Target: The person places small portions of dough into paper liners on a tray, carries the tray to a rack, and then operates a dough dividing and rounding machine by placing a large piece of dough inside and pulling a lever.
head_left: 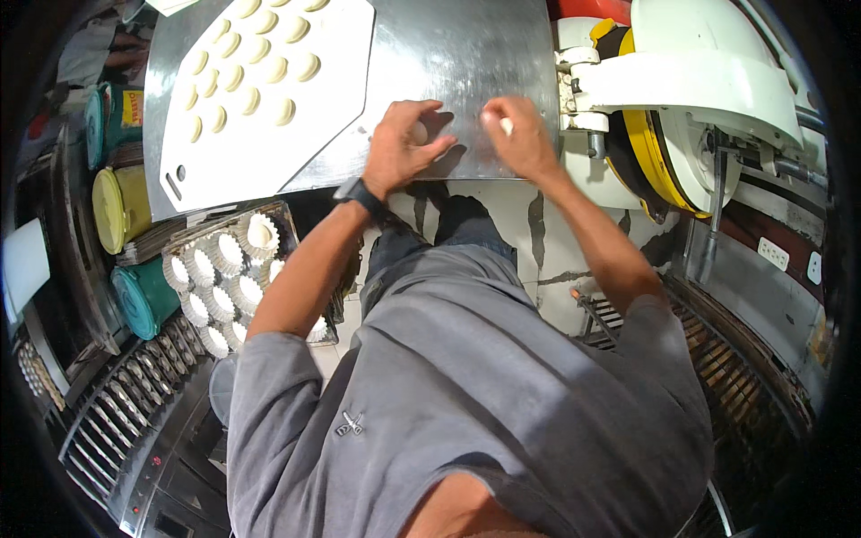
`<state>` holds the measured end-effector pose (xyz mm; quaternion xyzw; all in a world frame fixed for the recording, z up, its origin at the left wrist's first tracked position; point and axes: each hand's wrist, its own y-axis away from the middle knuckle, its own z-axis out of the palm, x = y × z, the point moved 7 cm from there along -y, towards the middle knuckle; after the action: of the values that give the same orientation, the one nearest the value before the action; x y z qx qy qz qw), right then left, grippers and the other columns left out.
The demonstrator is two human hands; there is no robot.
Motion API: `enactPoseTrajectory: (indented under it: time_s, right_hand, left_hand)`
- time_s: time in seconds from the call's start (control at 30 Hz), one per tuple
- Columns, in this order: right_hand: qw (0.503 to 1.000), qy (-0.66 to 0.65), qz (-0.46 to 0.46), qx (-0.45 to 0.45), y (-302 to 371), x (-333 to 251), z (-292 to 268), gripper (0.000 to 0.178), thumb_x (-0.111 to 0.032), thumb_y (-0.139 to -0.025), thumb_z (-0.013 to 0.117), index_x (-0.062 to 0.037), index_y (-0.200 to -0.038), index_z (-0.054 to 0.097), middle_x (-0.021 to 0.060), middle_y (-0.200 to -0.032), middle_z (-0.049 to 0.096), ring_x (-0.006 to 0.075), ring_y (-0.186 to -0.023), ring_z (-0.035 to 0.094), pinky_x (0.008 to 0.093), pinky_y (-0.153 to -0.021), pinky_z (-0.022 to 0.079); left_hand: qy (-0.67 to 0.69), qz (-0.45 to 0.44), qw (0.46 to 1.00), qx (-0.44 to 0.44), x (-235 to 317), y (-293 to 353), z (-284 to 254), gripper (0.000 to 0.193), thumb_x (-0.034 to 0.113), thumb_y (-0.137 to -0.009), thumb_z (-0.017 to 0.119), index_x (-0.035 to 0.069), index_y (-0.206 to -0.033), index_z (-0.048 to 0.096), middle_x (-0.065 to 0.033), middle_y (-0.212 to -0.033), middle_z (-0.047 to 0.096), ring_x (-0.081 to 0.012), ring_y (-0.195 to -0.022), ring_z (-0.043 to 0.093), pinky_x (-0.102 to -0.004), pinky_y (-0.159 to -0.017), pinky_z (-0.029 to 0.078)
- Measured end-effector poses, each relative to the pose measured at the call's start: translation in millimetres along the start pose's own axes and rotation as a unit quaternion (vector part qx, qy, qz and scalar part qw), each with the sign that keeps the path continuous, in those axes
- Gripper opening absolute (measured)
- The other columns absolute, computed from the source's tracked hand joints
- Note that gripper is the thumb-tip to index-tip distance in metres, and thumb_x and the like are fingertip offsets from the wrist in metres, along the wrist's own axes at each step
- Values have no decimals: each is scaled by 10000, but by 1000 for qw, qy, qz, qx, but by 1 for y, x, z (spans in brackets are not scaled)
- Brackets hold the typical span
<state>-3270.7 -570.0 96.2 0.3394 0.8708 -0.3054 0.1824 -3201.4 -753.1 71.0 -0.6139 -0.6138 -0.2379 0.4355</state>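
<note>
My left hand, with a dark watch on its wrist, is cupped on the steel table near its front edge. Its fingers and thumb curve around a pale dough ball, partly hidden by the hand. To the right, my right hand is closed in a loose fist at the table's edge. A small white piece of dough shows between its fingers. On the left of the table lies a white board with a slanted corner, bearing rows of several round dough pieces.
A large white machine with a yellow-rimmed bowl stands right of the table. At the lower left, a tray holds several fluted paper cups. Beyond it are a yellow lidded bucket and a teal one. Slatted racks flank me.
</note>
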Motion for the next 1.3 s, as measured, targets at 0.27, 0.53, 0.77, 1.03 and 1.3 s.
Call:
enactPoseTrajectory:
  time_s: [0.27, 0.53, 0.77, 1.03, 1.3]
  right_hand:
    - [988, 150, 13, 19, -19, 24, 13, 169, -294, -944, 612, -130, -971, 641, 78, -896, 648, 308, -874, 608, 472, -779, 423]
    - [995, 91, -12, -29, -25, 35, 20, 164, -257, -957, 608, -110, -1013, 654, 115, -931, 630, 341, -906, 586, 476, -820, 437]
    - [906, -80, 218, -353, 5, 38, -12, 404, -38, -760, 795, -19, -1134, 645, 77, -975, 620, 208, -919, 622, 321, -833, 510]
    - [840, -85, 267, -466, -37, 4, 20, 294, -4, -795, 780, -42, -1004, 575, 28, -884, 639, 101, -772, 568, 273, -706, 481]
    - [874, -180, -200, -405, -71, -319, 210, 354, -183, -820, 807, -31, -1069, 607, 144, -960, 649, 336, -913, 587, 428, -830, 488]
  left_hand:
    - [-168, 48, 984, -38, 1, -48, 14, 408, 363, -1033, 532, 67, -1296, 630, -159, -1233, 657, -352, -1136, 593, -473, -980, 457]
    - [-277, 77, 958, -5, -1, -59, 22, 471, 400, -919, 601, 77, -1261, 570, -169, -1357, 535, -361, -1175, 517, -505, -974, 415]
    - [-185, -116, 975, -31, 7, -28, -10, 592, 509, -840, 687, 19, -1169, 648, -225, -1057, 646, -395, -1000, 625, -505, -819, 514]
    - [44, -157, 986, -34, -12, 47, -60, 333, 158, -639, 817, 35, -919, 685, -159, -851, 689, -323, -843, 681, -425, -735, 532]
    - [-44, -399, 855, 330, -47, 319, -254, 366, 117, -786, 796, 35, -1092, 612, -189, -976, 709, -365, -924, 698, -431, -825, 545]
